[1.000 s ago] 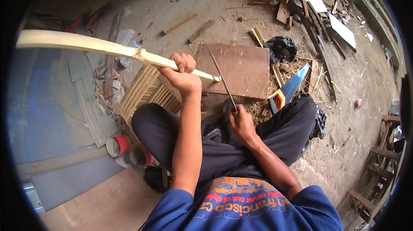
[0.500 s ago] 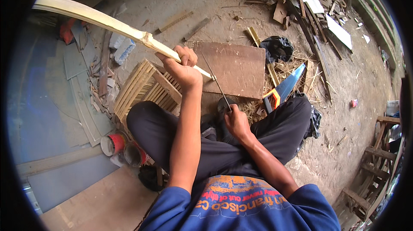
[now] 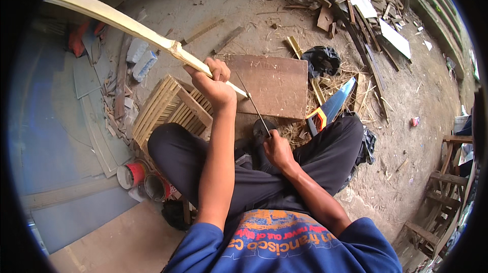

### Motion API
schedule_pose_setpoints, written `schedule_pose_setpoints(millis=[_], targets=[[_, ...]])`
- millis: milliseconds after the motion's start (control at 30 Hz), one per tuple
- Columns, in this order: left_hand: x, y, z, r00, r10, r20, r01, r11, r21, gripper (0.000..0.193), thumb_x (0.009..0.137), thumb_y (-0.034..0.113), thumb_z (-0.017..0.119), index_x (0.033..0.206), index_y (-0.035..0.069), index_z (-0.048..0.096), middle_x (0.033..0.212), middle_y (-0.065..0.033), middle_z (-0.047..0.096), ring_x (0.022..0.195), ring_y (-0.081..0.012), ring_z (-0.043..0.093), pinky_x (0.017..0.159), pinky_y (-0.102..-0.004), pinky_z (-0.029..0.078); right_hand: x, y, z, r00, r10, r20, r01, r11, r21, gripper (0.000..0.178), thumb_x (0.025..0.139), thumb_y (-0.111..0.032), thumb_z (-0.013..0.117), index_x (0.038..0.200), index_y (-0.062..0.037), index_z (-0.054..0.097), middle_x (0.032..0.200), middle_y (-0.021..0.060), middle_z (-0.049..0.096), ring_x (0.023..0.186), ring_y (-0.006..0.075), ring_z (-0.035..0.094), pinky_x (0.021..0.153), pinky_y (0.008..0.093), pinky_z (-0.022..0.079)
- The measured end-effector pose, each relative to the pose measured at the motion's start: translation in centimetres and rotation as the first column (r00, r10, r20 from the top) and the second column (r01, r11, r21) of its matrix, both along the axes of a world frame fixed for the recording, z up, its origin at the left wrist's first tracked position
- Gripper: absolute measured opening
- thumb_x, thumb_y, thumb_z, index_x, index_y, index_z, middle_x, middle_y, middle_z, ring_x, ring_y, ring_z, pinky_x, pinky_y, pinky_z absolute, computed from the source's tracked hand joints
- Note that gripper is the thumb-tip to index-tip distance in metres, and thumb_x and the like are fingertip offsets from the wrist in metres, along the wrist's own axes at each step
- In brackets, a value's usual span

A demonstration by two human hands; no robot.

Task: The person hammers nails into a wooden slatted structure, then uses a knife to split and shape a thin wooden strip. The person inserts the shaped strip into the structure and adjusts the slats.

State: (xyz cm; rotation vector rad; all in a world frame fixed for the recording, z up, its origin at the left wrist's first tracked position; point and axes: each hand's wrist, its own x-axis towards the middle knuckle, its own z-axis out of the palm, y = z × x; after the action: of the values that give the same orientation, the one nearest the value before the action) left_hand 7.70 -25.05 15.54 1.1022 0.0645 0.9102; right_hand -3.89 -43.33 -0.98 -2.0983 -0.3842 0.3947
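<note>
My left hand (image 3: 216, 84) is closed around a long pale bamboo strip (image 3: 127, 24), near its close end. The strip runs up to the far left, with a knobbly node just beyond my fist. My right hand (image 3: 278, 152) grips a knife (image 3: 260, 116) with a thin dark blade pointing away from me. Its handle is hidden in my fist. The blade crosses the strip's close end and seems to touch it. Beneath that end is a brown wooden board (image 3: 277, 87), in front of my crossed legs.
A handsaw (image 3: 336, 101) with an orange and black handle lies on shavings beside my right knee, near a black plastic bag (image 3: 321, 61). Left are a slatted bamboo frame (image 3: 165, 102) and paint cans (image 3: 133, 173). Scrap wood (image 3: 351, 11) is heaped at the back; a wooden ladder-like frame (image 3: 441, 199) stands right.
The view has shifted slightly. The bamboo strip's far end has moved a little up and to the right. Both hands keep their grips, with the knife still across the strip's close end.
</note>
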Motion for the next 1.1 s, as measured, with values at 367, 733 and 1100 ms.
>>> schedule_pose_setpoints(millis=[367,733,1100], targets=[[0.2,-0.1,0.6,0.995,0.026,-0.097,-0.033,0.997,-0.065,0.058,0.099,0.058,0.029,0.059,0.015,0.021,0.051,0.0035,0.017,0.045,-0.0091,0.015,0.045,-0.0272,0.011,-0.7,1.7,6.3,0.936,-0.251,0.245,0.143,0.91,0.389,0.021,0.087,-0.002,0.066,0.103,-0.0012,0.053,0.074,0.0149,0.063,0.063,0.0254,0.067,0.058,0.0338,0.051],[0.2,-1.3,-0.2,1.0,-0.003,0.025,0.003,1.0,-0.009,0.042,0.098,0.043,0.036,0.071,0.011,0.03,0.054,0.0037,0.021,0.045,-0.0084,0.018,0.044,-0.0266,0.015,-0.3,0.2,6.8,0.997,-0.071,0.006,0.067,0.964,0.259,0.038,0.082,-0.002,0.069,0.115,-0.0015,0.05,0.073,0.0181,0.064,0.067,0.0354,0.066,0.06,0.0388,0.051],[0.1,-1.1,0.5,0.998,0.018,-0.058,-0.015,0.999,0.052,0.062,0.097,0.064,0.029,0.06,0.015,0.02,0.052,0.0039,0.017,0.045,-0.0083,0.015,0.045,-0.0269,0.013,-0.4,0.0,-2.1,0.999,-0.04,-0.033,0.043,0.994,0.103,0.034,0.08,-0.003,0.067,0.109,0.0011,0.051,0.069,0.0199,0.063,0.066,0.0389,0.064,0.058,0.0434,0.048]])
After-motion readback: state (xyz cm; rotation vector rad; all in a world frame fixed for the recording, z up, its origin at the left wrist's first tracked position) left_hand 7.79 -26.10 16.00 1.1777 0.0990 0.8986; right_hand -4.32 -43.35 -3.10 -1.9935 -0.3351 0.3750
